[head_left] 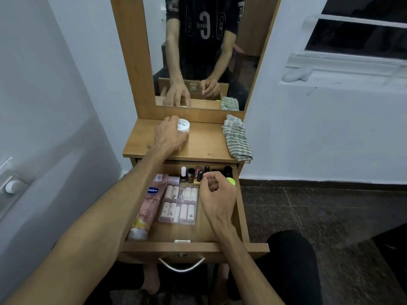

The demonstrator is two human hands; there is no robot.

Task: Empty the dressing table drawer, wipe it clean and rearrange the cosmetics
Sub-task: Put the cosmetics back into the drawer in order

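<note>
The drawer (pixel 241 219) of the dressing table stands pulled out, with cosmetics inside. The left hand (pixel 168 134) reaches up onto the wooden surface (pixel 204 143) above the drawer, and its grip curls around a white jar (pixel 184 125) standing near the back edge, just under the mirror (pixel 198 51). The right hand (pixel 217 192) hangs over the right half of the drawer. Its fingers are curled, and thumb and forefinger pinch at a small dark bottle (pixel 200 175) in the back row; whether the grip truly holds it I cannot tell for certain, but the fingertips close on its cap.

Along the drawer's back wall stand several small bottles (pixel 187 175), upright and close together. A yellow-green lid (pixel 230 181) shows just behind the right hand. A clear case (pixel 179 205) of small pale vials lies flat in the middle of the drawer. A pink tube (pixel 148 205) lies beside it along the left wall, cap toward the front.

A striped cloth (pixel 236 138) lies folded at the right end of the surface, hanging slightly over the front edge, well apart from the jar.
</note>
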